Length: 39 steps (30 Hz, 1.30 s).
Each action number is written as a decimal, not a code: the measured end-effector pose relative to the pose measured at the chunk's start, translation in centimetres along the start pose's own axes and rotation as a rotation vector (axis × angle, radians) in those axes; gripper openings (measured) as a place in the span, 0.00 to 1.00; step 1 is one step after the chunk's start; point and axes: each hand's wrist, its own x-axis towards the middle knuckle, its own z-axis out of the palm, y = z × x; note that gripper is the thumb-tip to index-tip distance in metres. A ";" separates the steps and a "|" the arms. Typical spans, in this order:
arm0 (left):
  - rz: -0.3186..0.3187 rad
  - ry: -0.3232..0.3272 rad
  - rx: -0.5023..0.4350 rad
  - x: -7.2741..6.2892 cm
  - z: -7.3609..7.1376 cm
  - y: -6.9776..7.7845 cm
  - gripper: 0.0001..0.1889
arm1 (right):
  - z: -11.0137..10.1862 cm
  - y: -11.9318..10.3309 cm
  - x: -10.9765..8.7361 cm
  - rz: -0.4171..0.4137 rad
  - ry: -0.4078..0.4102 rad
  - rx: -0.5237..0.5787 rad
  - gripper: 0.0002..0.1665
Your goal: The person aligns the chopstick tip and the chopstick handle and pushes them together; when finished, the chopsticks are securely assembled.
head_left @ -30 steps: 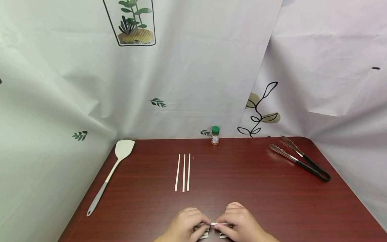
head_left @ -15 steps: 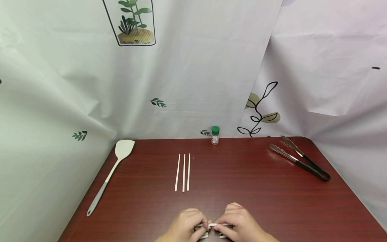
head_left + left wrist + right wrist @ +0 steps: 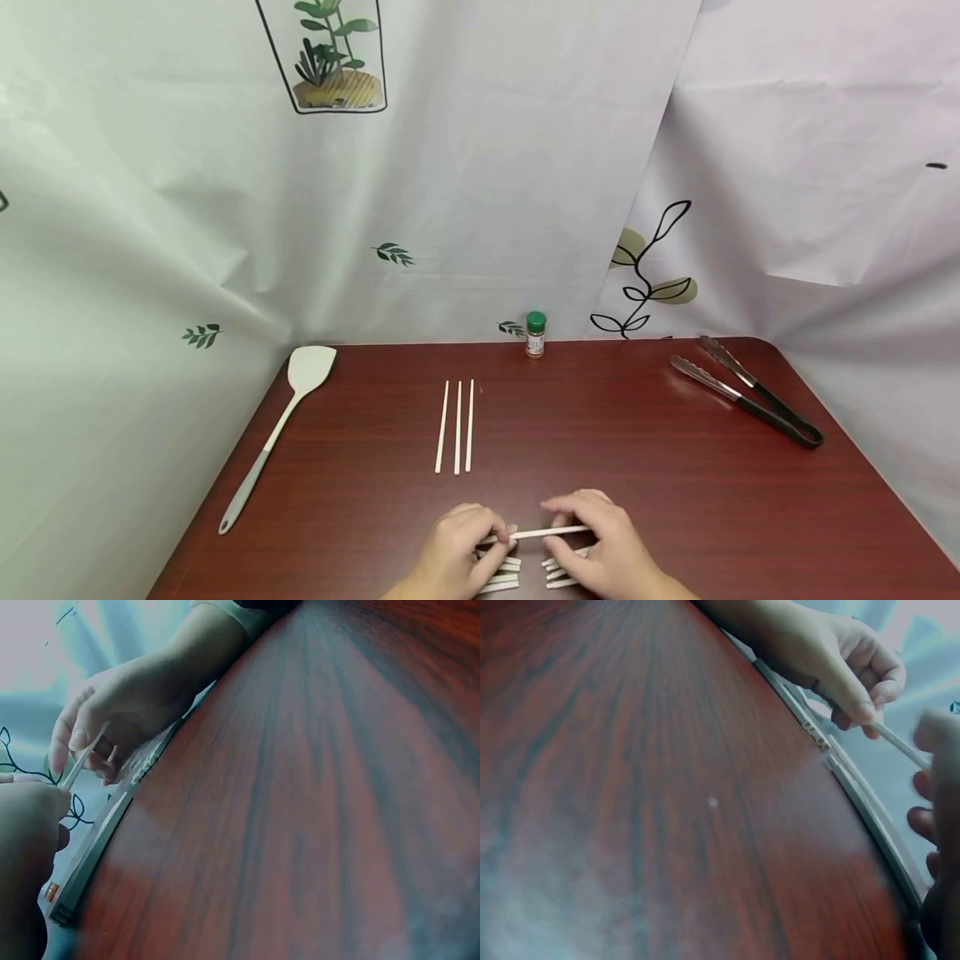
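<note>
My left hand (image 3: pixel 465 550) pinches one end of a thin white chopstick (image 3: pixel 547 532), which points rightward just above the table. My right hand (image 3: pixel 611 546) is around the other end, its thumb and index finger spread apart with the chopstick passing between them. Under the hands lie several more white chopsticks in two groups, a left group (image 3: pixel 504 579) and a right group (image 3: pixel 558 575), ends facing across a narrow gap. The palms partly cover both groups. In the right wrist view the left thumb and fingers (image 3: pixel 866 712) grip the chopstick (image 3: pixel 900 742).
Three white chopsticks (image 3: pixel 458 429) lie side by side farther back on the dark red table (image 3: pixel 360 500). A white spatula (image 3: pixel 273 437) with a grey handle is at the left, metal tongs (image 3: pixel 750 396) at the right. A green-capped spice bottle (image 3: pixel 536 335) stands by the back curtain.
Both hands have shifted slightly away from the body, exposing more of the chopstick groups. The right thumb and index finger have spread apart, and more of the held chopstick shows.
</note>
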 end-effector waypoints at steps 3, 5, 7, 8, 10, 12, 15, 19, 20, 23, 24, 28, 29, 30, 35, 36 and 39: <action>0.003 0.022 0.032 0.1 -0.1 -0.1 0.10 | -0.3 -0.1 -0.2 0.198 0.007 0.164 0.23; 0.001 0.034 0.038 0.1 -0.1 -0.1 0.10 | -0.6 0.1 -0.1 0.264 0.014 0.237 0.22; -0.004 0.044 0.029 0.2 -0.2 -0.1 0.09 | -0.8 0.3 -0.1 0.283 0.011 0.263 0.21; -0.012 0.048 0.019 0.2 -0.2 -0.1 0.08 | -0.8 0.4 -0.1 0.283 0.005 0.263 0.21; -0.027 0.053 -0.003 0.2 -0.2 -0.2 0.07 | -0.8 0.5 -0.1 0.277 -0.020 0.259 0.22; -0.038 0.051 -0.020 0.1 -0.2 -0.2 0.07 | -0.8 0.6 -0.1 0.280 -0.051 0.253 0.23; -0.046 0.040 -0.040 0.0 -0.2 -0.3 0.09 | -0.7 0.6 -0.1 0.302 -0.082 0.242 0.24; -0.030 0.026 -0.061 0.0 0.0 -0.3 0.11 | -0.6 0.4 -0.1 0.331 -0.071 0.283 0.21; -0.025 0.023 -0.072 0.0 0.0 -0.3 0.11 | -0.6 0.3 0.0 0.322 -0.063 0.297 0.20; 0.000 0.016 -0.092 0.1 0.2 -0.4 0.11 | -0.7 0.2 0.2 0.289 -0.027 0.296 0.18; 0.004 0.009 -0.089 0.1 0.2 -0.4 0.10 | -0.7 0.2 0.2 0.286 -0.014 0.286 0.18; -0.001 -0.026 -0.015 0.1 0.2 -0.4 0.06 | -1.0 0.4 0.5 0.311 0.032 0.203 0.17; -0.007 -0.040 0.009 0.1 0.2 -0.3 0.05 | -1.1 0.5 0.6 0.315 0.040 0.180 0.17; -0.010 -0.053 0.034 0.0 0.2 -0.3 0.05 | -1.2 0.5 0.7 0.330 0.048 0.161 0.16; 0.049 -0.152 0.051 0.1 -0.1 -0.5 0.09 | -1.5 1.2 1.3 0.425 0.073 0.183 0.13; 0.072 -0.175 0.037 0.2 -0.2 -0.5 0.10 | -1.5 1.4 1.5 0.441 0.072 0.211 0.14; 0.128 -0.249 -0.001 0.3 -0.3 -0.6 0.15 | -1.6 1.9 2.1 0.472 0.060 0.300 0.19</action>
